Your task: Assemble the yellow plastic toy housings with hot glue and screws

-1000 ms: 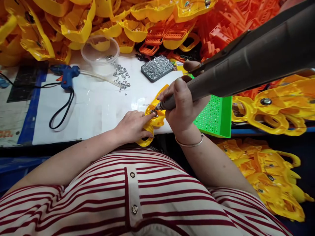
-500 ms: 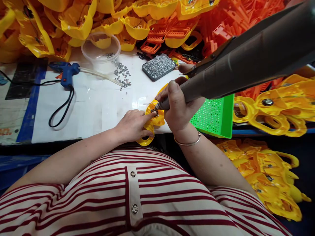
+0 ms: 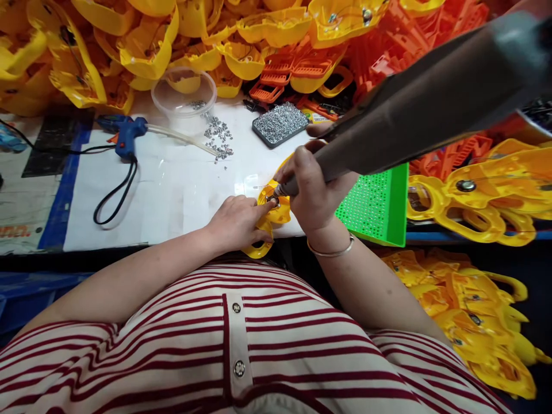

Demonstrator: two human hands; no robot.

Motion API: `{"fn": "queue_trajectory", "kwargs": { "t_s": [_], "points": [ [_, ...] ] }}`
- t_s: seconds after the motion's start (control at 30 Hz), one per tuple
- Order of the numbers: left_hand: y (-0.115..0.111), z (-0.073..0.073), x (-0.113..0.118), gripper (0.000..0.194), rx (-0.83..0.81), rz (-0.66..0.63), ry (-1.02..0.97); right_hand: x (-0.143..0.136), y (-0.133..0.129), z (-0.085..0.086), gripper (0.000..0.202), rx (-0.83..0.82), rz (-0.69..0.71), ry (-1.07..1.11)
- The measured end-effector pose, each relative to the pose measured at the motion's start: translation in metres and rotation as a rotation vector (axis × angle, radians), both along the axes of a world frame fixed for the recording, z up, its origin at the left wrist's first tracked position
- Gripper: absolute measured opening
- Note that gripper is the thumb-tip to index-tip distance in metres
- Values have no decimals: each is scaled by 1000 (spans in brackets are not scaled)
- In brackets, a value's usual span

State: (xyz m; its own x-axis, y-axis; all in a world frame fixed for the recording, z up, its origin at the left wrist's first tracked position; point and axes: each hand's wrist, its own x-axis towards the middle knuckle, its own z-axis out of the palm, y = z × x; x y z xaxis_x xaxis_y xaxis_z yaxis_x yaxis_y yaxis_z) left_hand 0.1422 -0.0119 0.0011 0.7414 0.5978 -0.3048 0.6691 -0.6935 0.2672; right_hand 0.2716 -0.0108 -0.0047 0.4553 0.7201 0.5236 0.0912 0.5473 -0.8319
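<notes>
A yellow plastic shell (image 3: 280,215) lies on the white work surface close to my body. My left hand (image 3: 239,223) grips its left side, with the index fingertip pressed beside a small round metal part (image 3: 272,200) inside it. In my right hand (image 3: 314,192) is a long dark electric screwdriver (image 3: 401,118), its fingers wrapped around the lower end of the body. The tool slants down to the left, and its tip meets the shell near the round part. Whether a screw sits under the tip is too small to tell.
A black tray of screws (image 3: 280,123) stands beyond the shell. Loose small metal pieces (image 3: 219,132) lie by a clear tub (image 3: 183,95). A blue glue gun (image 3: 127,135) rests on the left, a green perforated basket (image 3: 375,207) on the right. Yellow shells (image 3: 146,52) and orange parts (image 3: 435,46) pile behind.
The whole view has shifted slightly, so things sit a little lower and further right. Both hands keep their hold, and the screwdriver tip stays at the shell.
</notes>
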Motion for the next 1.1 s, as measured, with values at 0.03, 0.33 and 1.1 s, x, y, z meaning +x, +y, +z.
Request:
{"fn": "queue_trajectory", "kwargs": {
  "t_s": [0.03, 0.33, 1.1],
  "points": [
    [1, 0, 0, 68, -8, 20, 7, 0, -2, 9, 33, 127, -37, 16],
    [16, -15, -10, 73, 10, 138, -153, 44, -39, 40, 19, 345, -96, 126],
    [36, -5, -6, 71, 169, 328, -438, 95, -102, 57, 46, -78, -762, 248]
  ]
}}
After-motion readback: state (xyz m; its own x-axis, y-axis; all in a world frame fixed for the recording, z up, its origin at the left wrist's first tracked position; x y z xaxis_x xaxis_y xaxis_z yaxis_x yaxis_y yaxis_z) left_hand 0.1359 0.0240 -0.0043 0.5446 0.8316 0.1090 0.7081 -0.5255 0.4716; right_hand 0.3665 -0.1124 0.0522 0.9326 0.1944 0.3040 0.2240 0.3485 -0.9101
